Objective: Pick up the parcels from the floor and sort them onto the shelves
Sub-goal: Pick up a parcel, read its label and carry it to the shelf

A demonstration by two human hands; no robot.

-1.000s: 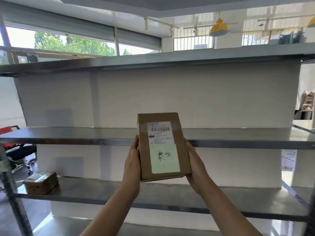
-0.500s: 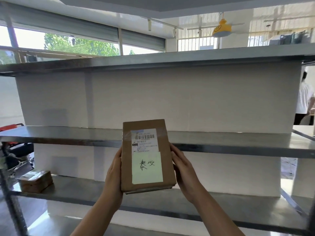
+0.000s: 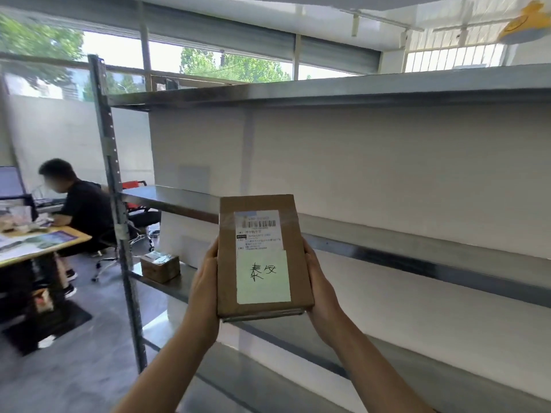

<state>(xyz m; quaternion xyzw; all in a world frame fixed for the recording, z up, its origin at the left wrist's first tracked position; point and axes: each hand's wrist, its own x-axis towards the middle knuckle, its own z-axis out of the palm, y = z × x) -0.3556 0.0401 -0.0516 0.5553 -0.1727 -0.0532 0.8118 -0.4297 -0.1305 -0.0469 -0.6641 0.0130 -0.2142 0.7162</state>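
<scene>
The flat brown cardboard parcel (image 3: 262, 257) with its pale handwritten note is clamped between left hand (image 3: 205, 278) and right hand (image 3: 320, 281), raised before the grey metal shelves (image 3: 417, 242). Sorting step: next, read the note, choose a shelf.

Both hands, left hand (image 3: 205, 281) and right hand (image 3: 320, 284), clasp the long sides of a brown parcel (image 3: 262, 254) held upright before the metal shelves (image 3: 417, 242). Its face shows a barcode label (image 3: 258, 229) above a pale handwritten note (image 3: 263, 277). A smaller box (image 3: 160, 266) sits on a lower shelf at left.
</scene>
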